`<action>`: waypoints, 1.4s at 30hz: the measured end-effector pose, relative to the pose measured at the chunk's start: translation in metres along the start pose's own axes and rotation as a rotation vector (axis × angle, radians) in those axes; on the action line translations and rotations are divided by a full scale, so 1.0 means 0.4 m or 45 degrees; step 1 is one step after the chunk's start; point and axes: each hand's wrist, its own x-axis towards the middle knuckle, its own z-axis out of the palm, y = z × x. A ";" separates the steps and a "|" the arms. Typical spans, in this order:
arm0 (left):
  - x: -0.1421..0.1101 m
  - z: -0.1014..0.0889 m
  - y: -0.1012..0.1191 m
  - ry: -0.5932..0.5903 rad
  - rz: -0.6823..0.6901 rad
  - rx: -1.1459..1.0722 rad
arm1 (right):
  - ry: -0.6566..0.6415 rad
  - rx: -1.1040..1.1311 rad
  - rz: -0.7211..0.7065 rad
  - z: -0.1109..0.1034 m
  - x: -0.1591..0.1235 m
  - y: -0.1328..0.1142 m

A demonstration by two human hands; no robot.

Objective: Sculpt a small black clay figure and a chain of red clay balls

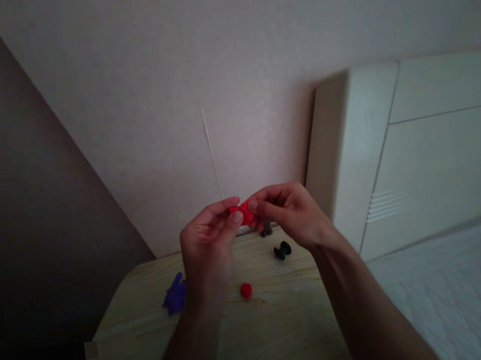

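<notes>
Forearms (361,288) apart, fingers (266,208) pinching red piece (246,213), rounded table edge (134,275)

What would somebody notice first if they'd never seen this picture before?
Probably the bright red piece near the middle, held between the left hand and the right hand in front of the pale wall. Next might come the round red lump below them on the wooden tabletop, then the purple shape toward the tabletop's left side.
</notes>
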 end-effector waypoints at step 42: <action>-0.159 -0.156 -0.183 0.055 -0.699 -0.046 | 0.240 -0.509 0.194 0.024 -0.190 0.313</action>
